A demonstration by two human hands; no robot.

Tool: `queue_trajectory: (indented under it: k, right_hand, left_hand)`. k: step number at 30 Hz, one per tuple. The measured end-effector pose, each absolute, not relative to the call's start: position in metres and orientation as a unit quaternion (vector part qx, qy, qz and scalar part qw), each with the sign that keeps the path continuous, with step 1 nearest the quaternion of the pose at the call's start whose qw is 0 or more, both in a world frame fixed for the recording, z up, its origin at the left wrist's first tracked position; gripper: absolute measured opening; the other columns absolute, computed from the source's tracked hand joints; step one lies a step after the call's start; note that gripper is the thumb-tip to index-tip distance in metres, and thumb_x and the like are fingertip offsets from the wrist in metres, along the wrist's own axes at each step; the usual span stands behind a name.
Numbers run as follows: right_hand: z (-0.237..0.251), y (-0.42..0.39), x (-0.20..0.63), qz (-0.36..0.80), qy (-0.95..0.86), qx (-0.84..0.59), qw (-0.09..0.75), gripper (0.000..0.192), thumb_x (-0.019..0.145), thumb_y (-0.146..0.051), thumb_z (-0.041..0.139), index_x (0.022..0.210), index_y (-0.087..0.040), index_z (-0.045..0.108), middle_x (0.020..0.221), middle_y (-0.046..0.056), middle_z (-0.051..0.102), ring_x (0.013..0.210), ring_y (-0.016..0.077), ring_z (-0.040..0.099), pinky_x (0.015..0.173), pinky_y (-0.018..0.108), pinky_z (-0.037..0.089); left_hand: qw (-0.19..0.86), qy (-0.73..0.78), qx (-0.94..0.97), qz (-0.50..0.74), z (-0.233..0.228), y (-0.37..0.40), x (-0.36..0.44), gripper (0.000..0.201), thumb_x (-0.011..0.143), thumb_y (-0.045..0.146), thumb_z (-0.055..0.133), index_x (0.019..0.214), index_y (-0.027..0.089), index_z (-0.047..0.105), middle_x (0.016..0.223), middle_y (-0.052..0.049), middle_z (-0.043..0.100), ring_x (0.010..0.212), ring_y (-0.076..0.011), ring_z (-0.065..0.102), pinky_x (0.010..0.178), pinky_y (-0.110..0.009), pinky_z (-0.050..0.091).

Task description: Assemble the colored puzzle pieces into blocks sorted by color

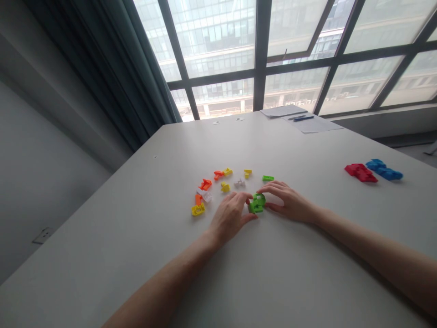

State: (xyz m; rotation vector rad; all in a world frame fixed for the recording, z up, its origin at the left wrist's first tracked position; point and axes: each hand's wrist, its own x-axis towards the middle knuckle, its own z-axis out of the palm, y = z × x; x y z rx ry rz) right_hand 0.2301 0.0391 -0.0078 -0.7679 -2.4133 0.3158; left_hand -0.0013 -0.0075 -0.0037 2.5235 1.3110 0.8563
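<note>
Head view. My left hand (229, 217) and my right hand (290, 202) met on a bright green plastic puzzle block (256, 203) resting on the pale grey table (143, 228). Fingertips of both hands pinched the block from opposite sides, fingers curled partway, palms low over the tabletop. Beyond and to the left lay loose small plastic pieces: a yellow piece (198, 209), an orange piece (205, 184), a white piece (239, 183) and a flat green piece (268, 178). Well apart at right sat a red block (360, 172) touching a blue block (384, 169).
</note>
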Motion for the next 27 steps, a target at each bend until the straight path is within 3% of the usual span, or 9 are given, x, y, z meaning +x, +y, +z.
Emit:
queue_trajectory:
  k: [13, 27]
  right_hand:
    - [-0.0087, 0.0406, 0.2306, 0.142, -0.901, -0.288, 0.293, 0.025, 0.088, -0.03, 0.06, 0.112, -0.023, 0.06, 0.111, 0.009, 0.067, 0.111, 0.0235, 0.058, 0.096, 0.041, 0.047]
    - [-0.0065, 0.0381, 0.2306, 0.135, -0.901, -0.285, 0.298, 0.029, 0.085, -0.028, 0.062, 0.113, -0.026, 0.059, 0.109, 0.007, 0.069, 0.107, 0.0234, 0.062, 0.095, 0.04, 0.048]
  left_hand:
    - [0.107, 0.437, 0.846, 0.286, -0.0044, -0.0064, -0.0018, 0.044, 0.073, 0.025, 0.08, 0.109, 0.021, 0.053, 0.097, -0.003, 0.067, 0.095, -0.0226, 0.062, 0.087, -0.039, 0.05]
    - [0.063, 0.448, 0.824, 0.342, -0.0037, -0.0056, -0.0057, 0.022, 0.086, 0.027, 0.064, 0.105, 0.02, 0.054, 0.096, -0.005, 0.061, 0.094, -0.0224, 0.059, 0.084, -0.037, 0.049]
